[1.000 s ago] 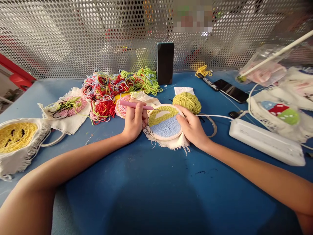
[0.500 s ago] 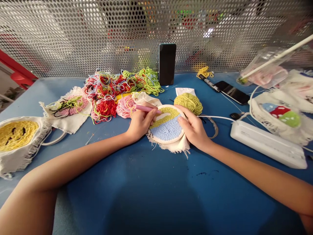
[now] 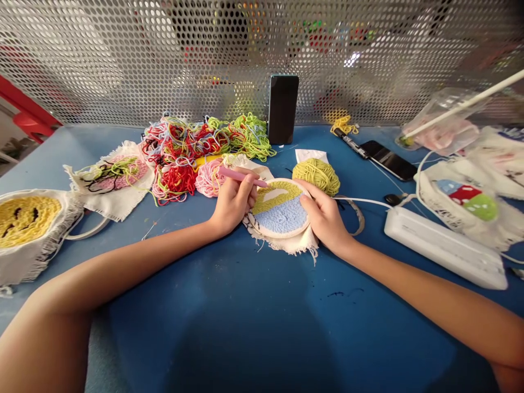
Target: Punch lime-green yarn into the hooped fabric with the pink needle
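Between my hands, a round embroidery hoop holds white cloth filled with yellow-green loops above and light blue loops below. A small pale patch of bare cloth shows within the yellow-green part. My left hand is closed around a pink punch needle, its tip over the hoop's upper left. My right hand grips the hoop's right rim, thumb on top and fingers mostly hidden behind. Frayed cloth hangs below the rim. Just behind the right hand sits a ball of yellow-green yarn.
Tangled yarn piles up at the back left, beside an upright phone. Finished-looking yellow smiley work lies far left. To the right are a marker, another phone, a white power strip and a mushroom-patterned piece.
The pink punch needle's tip has shifted slightly left and up, and its handle now tilts more steeply. My right hand keeps its hold on the hoop. The camera view has shifted slightly.
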The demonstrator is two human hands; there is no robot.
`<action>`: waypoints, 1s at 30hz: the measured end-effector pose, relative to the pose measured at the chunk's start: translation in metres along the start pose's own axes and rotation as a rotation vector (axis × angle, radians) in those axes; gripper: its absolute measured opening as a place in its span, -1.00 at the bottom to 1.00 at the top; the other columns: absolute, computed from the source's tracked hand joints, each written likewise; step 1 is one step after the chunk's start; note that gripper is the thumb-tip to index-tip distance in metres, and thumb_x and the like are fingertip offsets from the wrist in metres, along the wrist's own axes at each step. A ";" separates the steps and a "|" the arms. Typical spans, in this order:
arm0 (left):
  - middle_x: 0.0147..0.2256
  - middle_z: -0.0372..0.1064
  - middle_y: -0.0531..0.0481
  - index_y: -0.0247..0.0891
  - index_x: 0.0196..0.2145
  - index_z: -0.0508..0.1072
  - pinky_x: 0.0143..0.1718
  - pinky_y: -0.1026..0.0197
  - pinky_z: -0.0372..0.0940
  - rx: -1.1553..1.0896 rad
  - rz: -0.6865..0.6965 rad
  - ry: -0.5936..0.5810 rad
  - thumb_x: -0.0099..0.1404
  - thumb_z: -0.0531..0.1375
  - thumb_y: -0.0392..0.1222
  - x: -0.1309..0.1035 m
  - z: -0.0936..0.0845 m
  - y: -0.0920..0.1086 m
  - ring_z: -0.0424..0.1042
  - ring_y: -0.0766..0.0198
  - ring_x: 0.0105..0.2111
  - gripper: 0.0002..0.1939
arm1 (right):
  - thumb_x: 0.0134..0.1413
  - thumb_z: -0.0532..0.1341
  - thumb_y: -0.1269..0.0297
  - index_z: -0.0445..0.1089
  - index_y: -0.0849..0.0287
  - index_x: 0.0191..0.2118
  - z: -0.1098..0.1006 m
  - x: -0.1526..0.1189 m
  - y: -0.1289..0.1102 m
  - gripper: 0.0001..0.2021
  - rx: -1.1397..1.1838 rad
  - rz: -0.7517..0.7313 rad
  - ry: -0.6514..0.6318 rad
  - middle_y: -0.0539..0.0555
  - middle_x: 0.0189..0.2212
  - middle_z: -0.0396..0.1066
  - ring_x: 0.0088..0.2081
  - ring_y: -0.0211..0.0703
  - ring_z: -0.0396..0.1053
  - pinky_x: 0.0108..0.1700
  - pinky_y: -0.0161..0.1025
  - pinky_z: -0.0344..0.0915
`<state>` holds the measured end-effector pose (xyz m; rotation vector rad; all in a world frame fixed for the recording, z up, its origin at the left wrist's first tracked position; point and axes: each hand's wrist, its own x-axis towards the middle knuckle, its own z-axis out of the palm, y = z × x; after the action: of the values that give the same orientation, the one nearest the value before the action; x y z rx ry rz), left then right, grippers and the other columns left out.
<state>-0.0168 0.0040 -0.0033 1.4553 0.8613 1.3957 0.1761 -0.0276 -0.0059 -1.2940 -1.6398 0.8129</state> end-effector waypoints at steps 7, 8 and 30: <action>-0.65 0.17 0.20 -0.24 -0.32 0.23 -0.85 0.47 0.01 -0.042 0.028 0.004 0.27 0.07 0.05 -0.002 0.000 0.001 0.13 0.54 -0.79 -0.72 | 0.17 0.00 0.23 0.25 0.19 0.10 -0.001 0.000 0.001 -0.59 -0.016 0.014 0.007 0.13 -0.02 0.36 0.00 0.01 0.27 0.02 -0.03 0.23; -0.64 0.17 0.20 -0.24 -0.32 0.23 -0.85 0.47 0.02 -0.045 0.033 0.001 0.27 0.07 0.05 -0.002 0.000 0.001 0.13 0.54 -0.79 -0.72 | 0.17 0.01 0.23 0.25 0.19 0.10 -0.001 0.000 0.001 -0.59 -0.016 0.015 0.004 0.14 -0.04 0.36 0.01 0.02 0.26 0.02 -0.03 0.23; -0.38 0.39 -0.06 -0.35 -0.39 0.46 -0.52 0.42 0.24 0.349 0.182 -0.197 0.28 0.08 -0.20 0.000 0.006 0.003 0.32 0.46 -0.48 -0.78 | 0.19 -0.04 0.17 0.16 0.14 0.18 -0.002 -0.009 -0.011 -0.54 -0.131 -0.065 -0.036 0.07 -0.45 0.37 -0.62 -0.26 0.11 -0.57 -0.20 0.22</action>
<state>-0.0108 0.0023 -0.0001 1.9444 0.8934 1.2464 0.1747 -0.0391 0.0025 -1.3153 -1.7796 0.7036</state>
